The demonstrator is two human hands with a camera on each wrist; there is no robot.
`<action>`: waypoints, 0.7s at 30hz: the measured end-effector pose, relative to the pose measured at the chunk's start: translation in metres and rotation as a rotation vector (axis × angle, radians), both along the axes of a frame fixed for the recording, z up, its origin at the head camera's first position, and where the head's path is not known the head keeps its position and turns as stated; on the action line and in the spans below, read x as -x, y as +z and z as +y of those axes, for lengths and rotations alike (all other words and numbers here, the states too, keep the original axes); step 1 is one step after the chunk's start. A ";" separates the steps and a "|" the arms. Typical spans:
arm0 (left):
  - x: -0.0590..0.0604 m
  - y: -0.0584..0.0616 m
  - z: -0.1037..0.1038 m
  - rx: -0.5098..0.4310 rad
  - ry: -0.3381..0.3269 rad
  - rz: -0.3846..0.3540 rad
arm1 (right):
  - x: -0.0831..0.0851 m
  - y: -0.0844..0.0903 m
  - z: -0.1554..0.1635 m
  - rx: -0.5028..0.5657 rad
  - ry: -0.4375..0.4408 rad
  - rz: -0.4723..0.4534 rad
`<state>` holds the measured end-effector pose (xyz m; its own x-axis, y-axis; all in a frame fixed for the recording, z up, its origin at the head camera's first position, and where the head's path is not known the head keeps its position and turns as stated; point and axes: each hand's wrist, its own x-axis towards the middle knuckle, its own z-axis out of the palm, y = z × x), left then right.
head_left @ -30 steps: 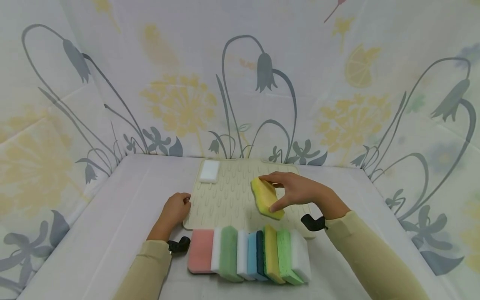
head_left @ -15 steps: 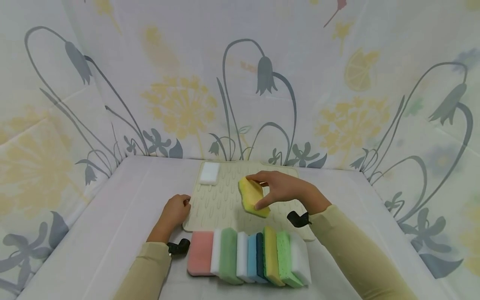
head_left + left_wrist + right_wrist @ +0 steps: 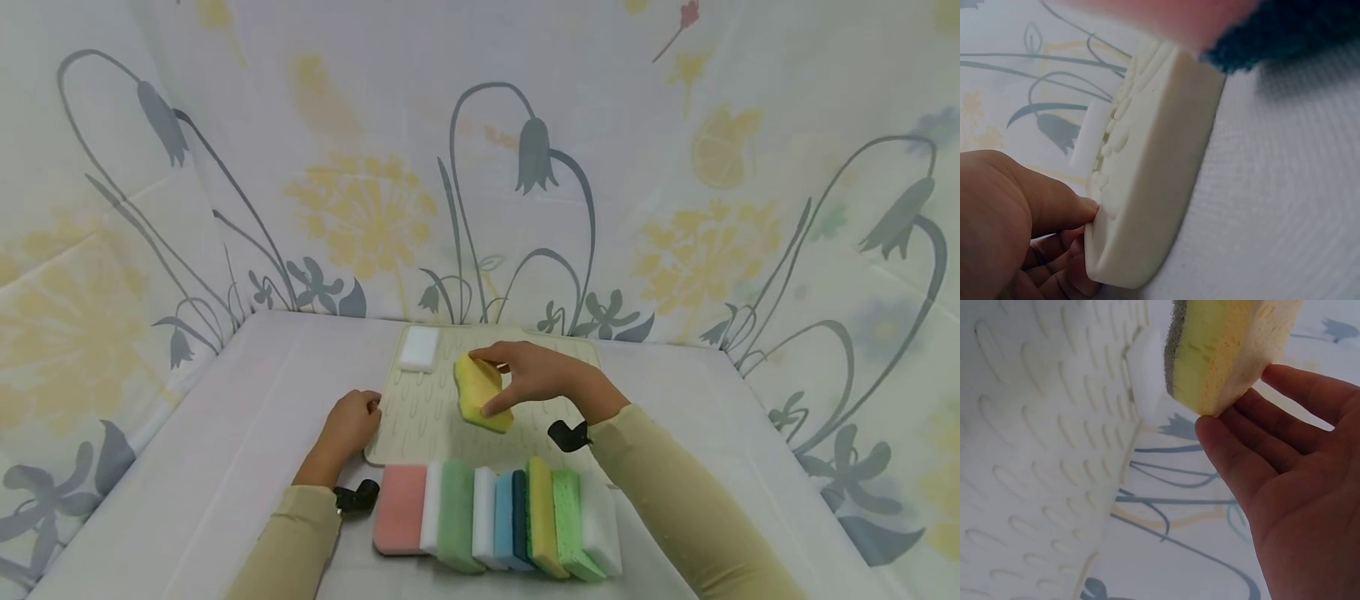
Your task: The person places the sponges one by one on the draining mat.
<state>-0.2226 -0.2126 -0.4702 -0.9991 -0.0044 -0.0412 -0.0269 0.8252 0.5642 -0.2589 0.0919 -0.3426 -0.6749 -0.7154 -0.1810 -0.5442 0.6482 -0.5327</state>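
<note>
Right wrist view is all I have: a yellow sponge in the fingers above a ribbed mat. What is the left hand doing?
Observer: The left hand grips the near left corner of the cream mat, thumb on top.
Operator: Anything else on that mat?
Observer: One white sponge lies at its far left corner; the right hand holds the yellow sponge just right of it.
Operator: More sponges around?
Observer: Yes, a row of sponges stands on edge in front of the mat, pink at its left end.
</note>
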 end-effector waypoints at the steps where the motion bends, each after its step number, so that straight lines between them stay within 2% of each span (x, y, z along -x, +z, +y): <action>1: 0.000 0.000 0.000 -0.003 0.001 -0.003 | 0.000 -0.001 -0.002 0.000 -0.002 -0.002; 14: -0.005 0.004 0.000 -0.005 -0.014 0.012 | 0.010 -0.007 -0.028 -0.052 -0.021 0.033; 21: -0.004 0.007 0.000 -0.002 -0.017 0.013 | 0.017 -0.012 -0.043 -0.100 -0.001 0.058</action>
